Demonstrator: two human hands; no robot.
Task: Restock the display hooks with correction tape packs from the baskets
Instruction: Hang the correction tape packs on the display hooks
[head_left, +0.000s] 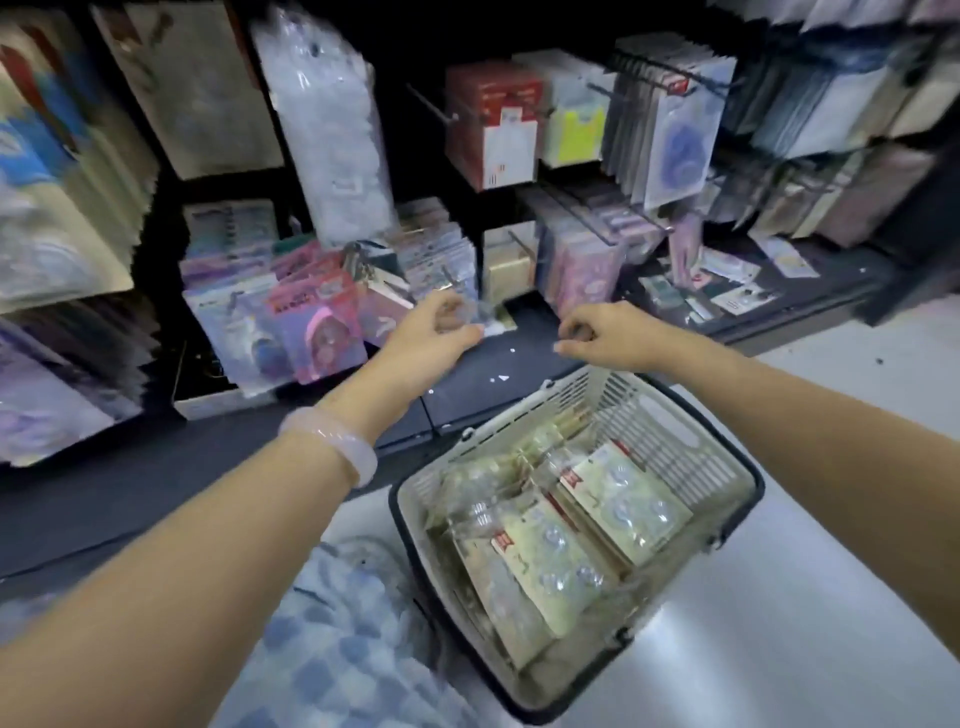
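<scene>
White slatted plastic basket (670, 415) holds beige-carded blister correction tape packs (623, 506); left hand (431, 332) pinches a clear pack (475, 312), right hand (597, 338) curled empty.

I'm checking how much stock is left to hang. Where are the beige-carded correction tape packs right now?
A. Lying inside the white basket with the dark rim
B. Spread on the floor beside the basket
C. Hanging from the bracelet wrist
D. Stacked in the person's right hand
A: the correction tape packs lie piled inside the basket, which sits on the floor below both outstretched arms.
</scene>
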